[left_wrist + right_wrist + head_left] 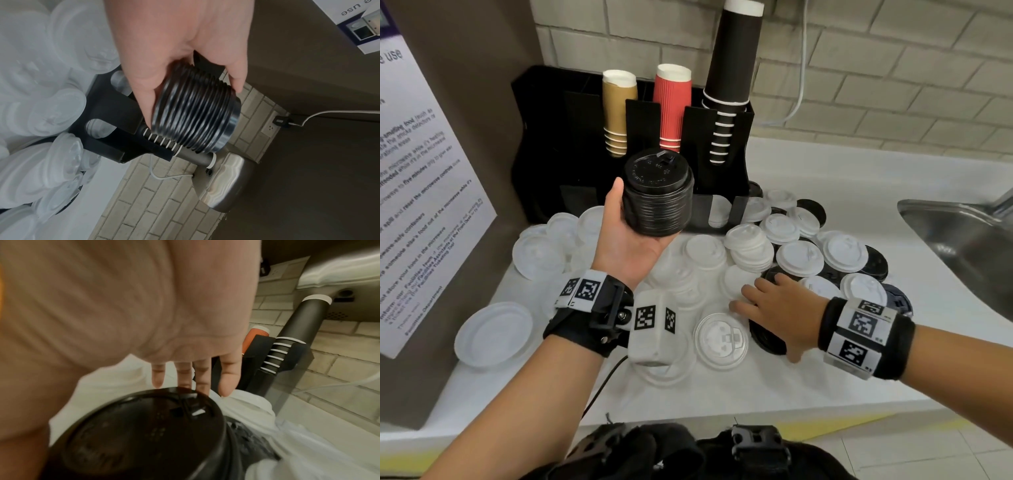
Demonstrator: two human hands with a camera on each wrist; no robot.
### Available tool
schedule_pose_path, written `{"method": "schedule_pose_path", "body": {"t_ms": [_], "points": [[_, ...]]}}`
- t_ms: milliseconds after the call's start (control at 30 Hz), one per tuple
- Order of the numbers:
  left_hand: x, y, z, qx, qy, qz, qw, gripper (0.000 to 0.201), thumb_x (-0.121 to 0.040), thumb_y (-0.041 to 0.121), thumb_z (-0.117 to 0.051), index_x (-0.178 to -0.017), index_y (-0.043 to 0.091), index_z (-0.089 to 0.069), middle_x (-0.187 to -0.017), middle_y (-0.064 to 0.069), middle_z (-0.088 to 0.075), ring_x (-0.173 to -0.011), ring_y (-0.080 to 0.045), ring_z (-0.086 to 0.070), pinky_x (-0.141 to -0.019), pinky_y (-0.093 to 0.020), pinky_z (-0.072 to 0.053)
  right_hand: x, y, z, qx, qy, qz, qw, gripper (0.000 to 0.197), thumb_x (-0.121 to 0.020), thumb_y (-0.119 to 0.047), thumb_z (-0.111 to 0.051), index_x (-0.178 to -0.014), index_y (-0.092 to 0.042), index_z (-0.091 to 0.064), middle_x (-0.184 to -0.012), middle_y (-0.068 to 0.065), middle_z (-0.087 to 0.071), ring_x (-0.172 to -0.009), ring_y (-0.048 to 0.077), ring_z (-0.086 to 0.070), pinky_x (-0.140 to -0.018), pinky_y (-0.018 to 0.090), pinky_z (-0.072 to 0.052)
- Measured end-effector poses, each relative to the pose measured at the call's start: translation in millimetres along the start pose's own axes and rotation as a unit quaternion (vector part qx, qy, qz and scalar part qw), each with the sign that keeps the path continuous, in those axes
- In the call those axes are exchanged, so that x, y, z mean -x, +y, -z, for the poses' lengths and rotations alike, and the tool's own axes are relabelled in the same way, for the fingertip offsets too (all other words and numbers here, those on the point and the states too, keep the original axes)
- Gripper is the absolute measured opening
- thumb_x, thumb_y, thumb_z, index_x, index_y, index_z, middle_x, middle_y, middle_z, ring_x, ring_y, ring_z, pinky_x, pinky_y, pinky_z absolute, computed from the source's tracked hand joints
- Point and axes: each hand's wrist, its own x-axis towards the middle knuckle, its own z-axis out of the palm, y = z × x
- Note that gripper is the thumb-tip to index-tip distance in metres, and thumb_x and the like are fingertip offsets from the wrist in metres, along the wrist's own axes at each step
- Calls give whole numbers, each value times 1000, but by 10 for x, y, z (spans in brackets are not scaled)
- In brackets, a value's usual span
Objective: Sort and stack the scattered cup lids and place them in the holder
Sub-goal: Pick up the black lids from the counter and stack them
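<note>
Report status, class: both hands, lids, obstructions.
Left hand holds tall stack of black plastic lids. Right hand open, fingers over loose black lid. White lids scattered before black holder.

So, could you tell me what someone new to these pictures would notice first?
Most striking is the tall stack of black lids that the left hand grips, raised in front of the black holder with its brown, red and black cup stacks. Below it, scattered white lids and some black ones cover the white counter. The right hand reaches, fingers spread, over a black lid lying there.
</note>
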Motion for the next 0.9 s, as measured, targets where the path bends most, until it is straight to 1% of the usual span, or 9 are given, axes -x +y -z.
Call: {"method": "schedule_pose_path", "body": {"t_ms": [167,233,333,400,467,600,700,767,900], "points": [[9,-21,-13,-15,0,-5,1000,54,-98,54,-37,-108,18,-77,-129,-13,-64,-124,-29,-58,-107,-47,-44,-67,77,93,-16,52,4,999,110,-60,-56,-77,-143,-26,-12,-132,5,-31,-112,25,-38,-77,37,-34],[16,-14,-10,-22,3,-6,1000,53,-97,53,-41,-118,15,-72,-133,-15,-61,-126,-30,-57,-107,-47,-44,-94,127,157,-66,77,5,995,104,-58,-54,-77,-137,-30,-15,-129,2,-31,-110,23,-37,-72,35,-34],[33,0,-3,-48,5,-11,999,62,-90,46,-55,-141,13,-48,-142,-16,-54,-130,-31,-52,-103,-45,-48,-120,262,265,-192,127,8,973,94,-56,-47,-78,-132,-34,-24,-124,-2,-32,-110,20,-35,-72,33,-38],[51,20,-4,-53,9,-16,998,84,-79,39,-72,-149,14,-34,-146,-16,-49,-131,-32,-51,-97,-44,-52,-122,408,351,-300,169,10,939,86,-57,-38,-79,-129,-32,-32,-119,-3,-34,-109,20,-35,-79,35,-44],[61,24,1,-55,11,-11,998,101,-66,32,-86,-150,15,-33,-144,-15,-51,-128,-32,-54,-92,-44,-54,-113,567,442,-403,229,18,886,75,-59,-28,-78,-124,-26,-40,-115,1,-39,-107,19,-39,-88,36,-45],[95,-19,-17,-64,4,-11,998,90,-70,19,-74,-149,15,-33,-133,-11,-60,-117,-27,-64,-81,-40,-58,-69,758,690,-587,367,25,722,56,-64,-12,-70,-113,-20,-43,-111,-1,-46,-97,-4,-48,-78,15,-44],[121,-55,-18,-67,4,-8,998,79,-75,17,-67,-148,14,-35,-131,-11,-61,-112,-24,-66,-78,-36,-59,-45,801,894,-644,425,27,636,48,-73,-14,-67,-114,-20,-43,-109,-4,-49,-98,7,-52,-86,23,-47],[126,-67,-21,-80,-1,-2,997,74,-75,18,-69,-143,16,-41,-128,-9,-62,-112,-23,-66,-78,-35,-58,-38,794,1019,-642,438,43,628,44,-77,-15,-67,-115,-19,-44,-106,-6,-50,-96,7,-54,-90,25,-47],[125,-79,-8,-105,-5,10,994,62,-77,15,-78,-132,22,-51,-123,-6,-66,-111,-21,-66,-78,-33,-58,-84,753,1192,-610,439,59,657,42,-81,-9,-71,-117,-17,-51,-105,-11,-54,-92,-8,-54,-79,11,-44]]}}
